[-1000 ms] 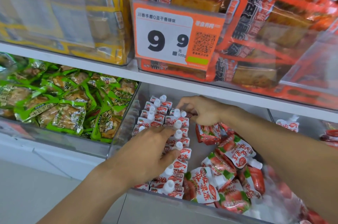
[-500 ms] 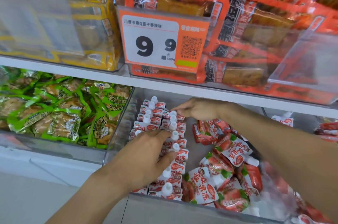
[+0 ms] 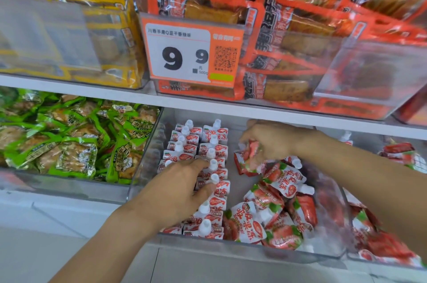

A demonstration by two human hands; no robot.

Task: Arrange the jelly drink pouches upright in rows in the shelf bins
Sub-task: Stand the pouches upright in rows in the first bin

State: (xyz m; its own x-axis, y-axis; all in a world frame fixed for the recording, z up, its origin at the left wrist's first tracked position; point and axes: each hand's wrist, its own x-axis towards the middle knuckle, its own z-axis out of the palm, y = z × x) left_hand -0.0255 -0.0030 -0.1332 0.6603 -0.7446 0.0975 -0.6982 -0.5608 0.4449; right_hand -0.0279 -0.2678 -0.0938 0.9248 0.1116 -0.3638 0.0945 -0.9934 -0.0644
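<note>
A clear shelf bin [image 3: 231, 247] holds red-and-white strawberry jelly pouches with white caps. Two upright rows of pouches [image 3: 213, 144] fill its left side. A loose heap of pouches [image 3: 275, 208] lies on its right side. My left hand [image 3: 182, 188] rests with straight fingers on the upright rows near the front and presses against them. My right hand [image 3: 265, 141] is at the back of the bin and grips one pouch [image 3: 250, 153] lifted from the heap, blurred by motion.
Left of the jelly bin is a bin of green snack packs [image 3: 69, 139]. The shelf above carries yellow packs [image 3: 69, 28], orange-red tofu packs [image 3: 300, 28] and a 9.9 price tag [image 3: 191, 51]. Another bin with more jelly pouches [image 3: 381, 236] stands at the right.
My right hand has left the back of the upright rows, moved right to the heap and taken hold of a pouch. My left hand stays on the rows.
</note>
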